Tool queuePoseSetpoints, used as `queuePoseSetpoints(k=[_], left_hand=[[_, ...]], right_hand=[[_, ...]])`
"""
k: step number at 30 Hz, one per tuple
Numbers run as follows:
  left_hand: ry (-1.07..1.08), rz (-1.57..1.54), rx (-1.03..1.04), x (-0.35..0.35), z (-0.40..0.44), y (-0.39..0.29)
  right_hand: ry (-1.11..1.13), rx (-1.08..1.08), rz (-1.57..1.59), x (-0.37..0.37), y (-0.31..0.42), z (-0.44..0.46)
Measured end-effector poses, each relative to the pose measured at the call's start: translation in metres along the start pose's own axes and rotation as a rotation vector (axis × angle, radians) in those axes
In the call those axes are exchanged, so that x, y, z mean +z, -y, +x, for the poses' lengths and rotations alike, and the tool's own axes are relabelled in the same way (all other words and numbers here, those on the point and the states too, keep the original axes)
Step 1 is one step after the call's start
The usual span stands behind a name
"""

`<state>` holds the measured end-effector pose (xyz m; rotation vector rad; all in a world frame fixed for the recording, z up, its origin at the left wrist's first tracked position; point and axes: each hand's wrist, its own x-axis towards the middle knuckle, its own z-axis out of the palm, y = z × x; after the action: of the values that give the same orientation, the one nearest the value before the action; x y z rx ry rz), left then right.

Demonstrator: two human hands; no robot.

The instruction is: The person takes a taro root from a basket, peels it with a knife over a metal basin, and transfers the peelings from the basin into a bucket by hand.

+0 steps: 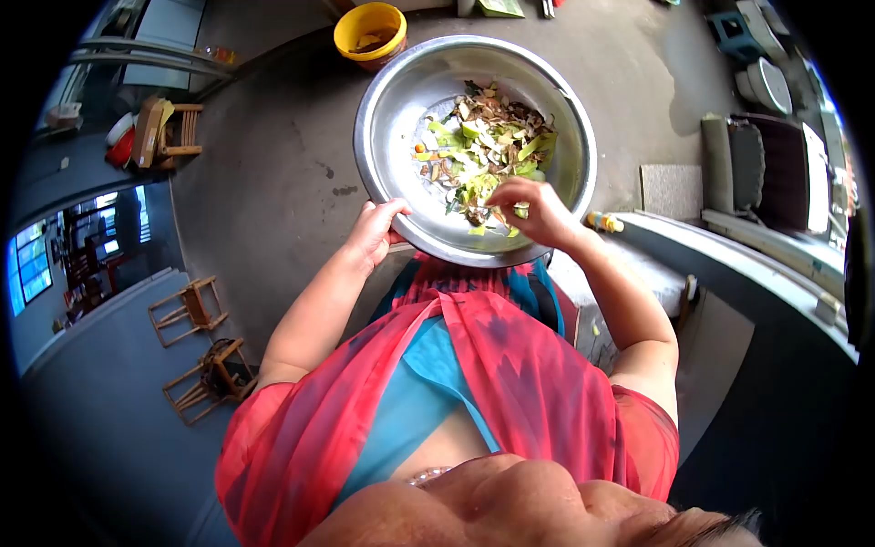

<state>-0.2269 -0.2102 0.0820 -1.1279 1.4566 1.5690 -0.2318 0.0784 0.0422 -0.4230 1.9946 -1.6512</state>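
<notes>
A wide stainless steel basin point(387, 118) is held in front of my body, above my lap. My left hand point(372, 232) grips its near left rim, thumb over the edge and fingers underneath. Vegetable scraps point(501, 137) lie in a heap inside, mostly toward the right: green leaves, pale peelings and brown bits, with a small orange piece at the left. Over the near right part of the basin, my right hand point(533, 214) has its fingers curled together just above the scraps. Whatever the fingertips pinch, if anything, is hidden.
A yellow bucket point(369, 35) with dark contents stands beyond the basin's left side. Wooden stools point(190, 310) stand along the left wall. On the right are a dark padded chair point(770, 169), a white basin point(767, 87) and a blue stool point(732, 35).
</notes>
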Motion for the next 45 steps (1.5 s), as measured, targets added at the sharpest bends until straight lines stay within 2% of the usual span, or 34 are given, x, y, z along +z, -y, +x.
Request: queuePoseSetpoints(k=[2, 4, 6, 7, 8, 9, 11, 12, 13, 14, 15, 16, 19, 20, 23, 24, 25, 26, 28, 29, 31, 32, 34, 37, 38, 39, 41, 42, 43, 45], left_hand=[[-0.046, -0.032, 0.007, 0.007, 0.007, 0.011], [-0.053, -0.031, 0.05, 0.012, 0.014, 0.021], [-0.054, -0.018, 0.072, 0.014, 0.015, 0.025], [-0.042, -0.007, 0.085, 0.013, 0.014, 0.026], [-0.032, 0.0, 0.097, 0.012, 0.014, 0.029], [-0.03, -0.012, 0.133, 0.006, 0.012, 0.04], [-0.051, -0.006, 0.291, -0.002, 0.025, 0.051], [-0.073, -0.012, 0.29, -0.003, 0.024, 0.048], [-0.095, -0.027, 0.3, -0.003, 0.028, 0.041], [-0.115, -0.078, 0.3, -0.001, 0.029, 0.032], [-0.14, -0.129, 0.3, -0.001, 0.031, 0.022], [-0.205, -0.156, 0.341, -0.001, 0.041, 0.023], [-0.284, -0.226, 0.244, -0.015, 0.05, 0.003], [-0.323, -0.224, 0.242, -0.022, 0.062, -0.003], [-0.403, -0.231, 0.248, -0.049, 0.087, -0.046], [-0.453, -0.226, 0.244, -0.056, 0.099, -0.054], [-0.475, -0.22, 0.232, -0.06, 0.105, -0.065], [-0.5, -0.214, 0.23, -0.066, 0.113, -0.081], [-0.543, -0.175, 0.227, -0.076, 0.124, -0.108], [-0.561, -0.145, 0.221, -0.081, 0.128, -0.118], [-0.554, -0.136, 0.242, -0.088, 0.127, -0.126], [-0.53, -0.156, 0.257, -0.093, 0.131, -0.132], [-0.472, -0.207, 0.266, -0.114, 0.15, -0.141], [-0.577, -0.219, 0.243, -0.116, 0.167, -0.151], [-0.618, -0.237, 0.242, -0.114, 0.172, -0.15], [-0.661, -0.176, 0.202, -0.112, 0.172, -0.152], [-0.744, -0.059, 0.133, -0.11, 0.178, -0.163], [-0.709, -0.096, 0.188, -0.111, 0.179, -0.16], [-0.754, -0.106, 0.176, -0.108, 0.184, -0.164], [-0.841, -0.129, 0.149, -0.103, 0.184, -0.165]], right_hand=[[-0.094, 0.035, -0.103, -0.02, -0.043, 0.025], [-0.303, -0.005, -0.2, -0.03, -0.115, 0.06], [-0.42, 0.266, -0.474, -0.025, -0.151, 0.093], [-0.469, 0.229, -0.336, -0.017, -0.162, 0.114], [-0.455, 0.309, -0.354, -0.004, -0.172, 0.128], [-0.433, 0.359, -0.382, 0.015, -0.158, 0.149], [-0.362, 0.323, -0.301, 0.039, -0.125, 0.182], [-0.298, 0.314, -0.383, 0.057, -0.113, 0.192], [-0.178, 0.251, -0.507, 0.07, -0.099, 0.195], [-0.055, 0.039, -0.584, 0.071, -0.078, 0.186], [-0.04, -0.136, -0.551, 0.078, -0.077, 0.183], [0.106, -0.292, -0.584, 0.074, -0.08, 0.177], [0.442, -0.742, -0.528, 0.049, -0.103, 0.185], [0.553, -0.772, -0.588, 0.034, -0.112, 0.195], [0.812, -0.455, -0.75, 0.011, -0.117, 0.269], [0.72, -0.509, -0.735, 0.007, -0.123, 0.294], [0.526, -0.532, -0.63, 0.01, -0.12, 0.323], [0.348, -0.445, -0.4, 0.017, -0.122, 0.361], [0.077, -0.381, -0.473, 0.035, -0.122, 0.429], [0.011, -0.316, -0.453, 0.042, -0.118, 0.451], [-0.009, -0.141, -0.626, 0.061, -0.113, 0.461], [0.111, -0.138, -0.604, 0.063, -0.115, 0.46], [0.299, -0.278, -0.652, 0.069, -0.133, 0.447], [0.568, -0.325, -0.665, 0.063, -0.147, 0.445], [0.428, -0.413, -0.612, 0.068, -0.157, 0.45], [0.499, -0.235, -0.713, 0.066, -0.146, 0.47], [0.06, -0.246, -0.826, 0.078, -0.171, 0.514], [0.097, -0.141, -0.793, 0.074, -0.18, 0.536], [0.157, -0.141, -0.756, 0.067, -0.182, 0.546], [0.462, 0.138, -0.666, 0.068, -0.165, 0.538]])
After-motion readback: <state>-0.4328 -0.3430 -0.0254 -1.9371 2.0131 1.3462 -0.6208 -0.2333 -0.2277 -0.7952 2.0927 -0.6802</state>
